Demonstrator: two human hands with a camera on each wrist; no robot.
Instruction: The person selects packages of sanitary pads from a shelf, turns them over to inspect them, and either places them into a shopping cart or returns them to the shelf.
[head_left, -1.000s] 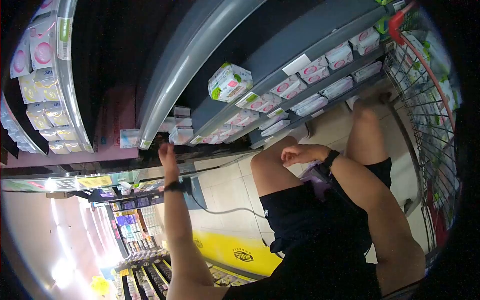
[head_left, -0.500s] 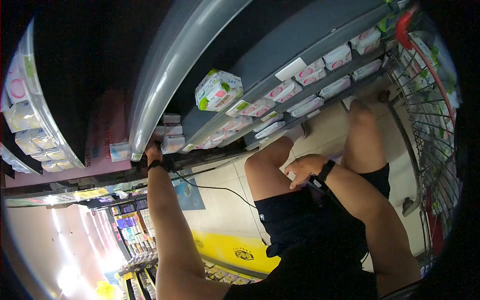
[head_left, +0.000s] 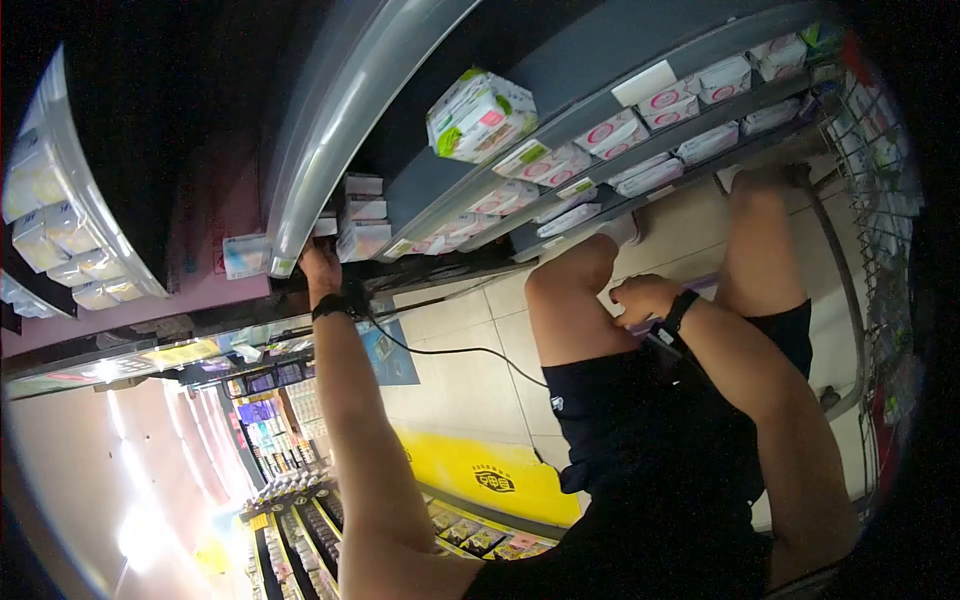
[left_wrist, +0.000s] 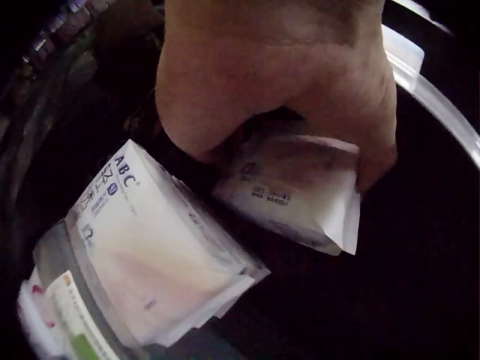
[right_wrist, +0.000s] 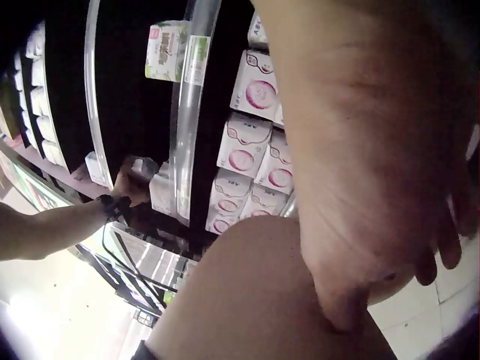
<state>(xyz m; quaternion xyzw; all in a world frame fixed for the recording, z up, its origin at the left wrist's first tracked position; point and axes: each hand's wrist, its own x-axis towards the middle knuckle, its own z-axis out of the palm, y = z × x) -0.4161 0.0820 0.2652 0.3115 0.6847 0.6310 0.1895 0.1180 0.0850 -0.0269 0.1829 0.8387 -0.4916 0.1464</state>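
Note:
Reaching into a dark shelf, my left hand point(head_left: 322, 268) pinches a small white pack of sanitary pads point(left_wrist: 292, 191) between thumb and fingers. Beside it in the left wrist view stands a stack of white ABC packs point(left_wrist: 161, 251) behind the shelf's front lip. My right hand point(head_left: 648, 298) lies by my bent knee, its fingers loosely curled and holding nothing. Seen from its own wrist, the right hand point(right_wrist: 382, 187) hangs over the thigh.
A larger white-and-green pack point(head_left: 482, 115) sits alone on the shelf. Rows of pink-circled packs point(head_left: 612, 132) fill the lower shelves. A wire shopping cart point(head_left: 880, 190) with packs inside stands at the right. From the left wrist, a black cable point(head_left: 450, 351) runs towards my body.
My left hand has gone from the shelf's edge deeper into it and now grips a white pack. The right hand stays by the knee. The head view has shifted slightly.

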